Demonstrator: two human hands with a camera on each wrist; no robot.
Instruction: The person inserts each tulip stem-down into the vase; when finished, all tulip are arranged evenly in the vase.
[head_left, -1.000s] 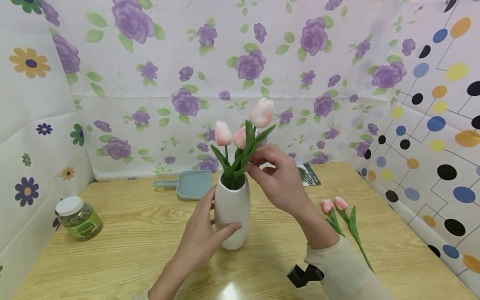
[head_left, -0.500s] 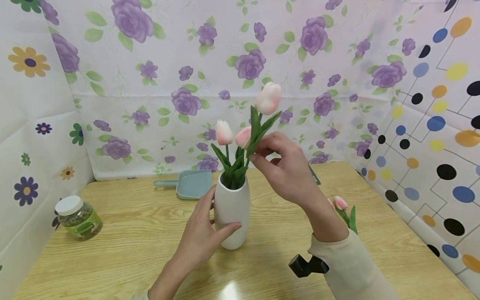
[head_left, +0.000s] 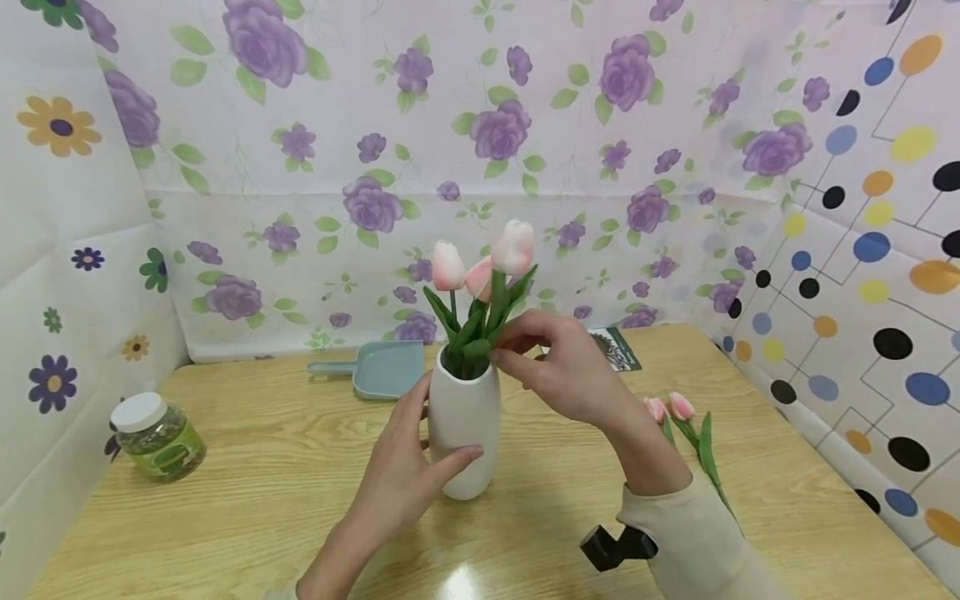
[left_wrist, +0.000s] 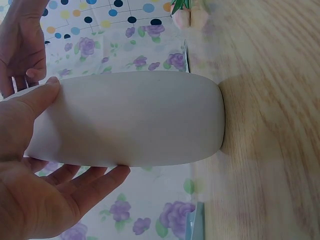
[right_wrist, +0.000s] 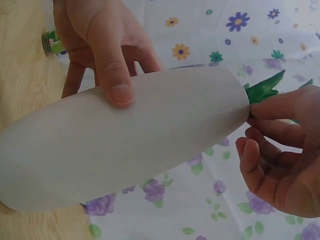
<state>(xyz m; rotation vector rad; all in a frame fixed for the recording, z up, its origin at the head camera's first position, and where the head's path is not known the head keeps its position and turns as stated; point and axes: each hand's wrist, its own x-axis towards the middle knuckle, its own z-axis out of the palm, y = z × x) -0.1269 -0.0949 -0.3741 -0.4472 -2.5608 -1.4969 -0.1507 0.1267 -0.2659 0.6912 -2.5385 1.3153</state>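
Note:
A white vase (head_left: 468, 425) stands upright on the wooden table, with three pale pink tulips in its mouth. My left hand (head_left: 405, 475) grips the vase's side, thumb across the front; the left wrist view shows the fingers curved around its far side (left_wrist: 100, 120). Right at the rim, my right hand (head_left: 558, 362) pinches the low leafy stem of the rightmost tulip (head_left: 513, 247). Beside that bloom are the left tulip (head_left: 448, 267) and a partly covered middle tulip (head_left: 478, 280). Inside the vase the stems are hidden.
More pink tulips (head_left: 681, 407) lie on the table to the right, partly behind my right forearm. A blue-grey dustpan (head_left: 390, 369) and a printed card (head_left: 621, 350) lie toward the back. A white-lidded jar (head_left: 159, 437) stands at left. Patterned cloth surrounds the table.
My right hand first lifted the rightmost tulip up and right, then lowered it into the vase, so its bloom now sits lower than before. My left hand and the vase stayed put.

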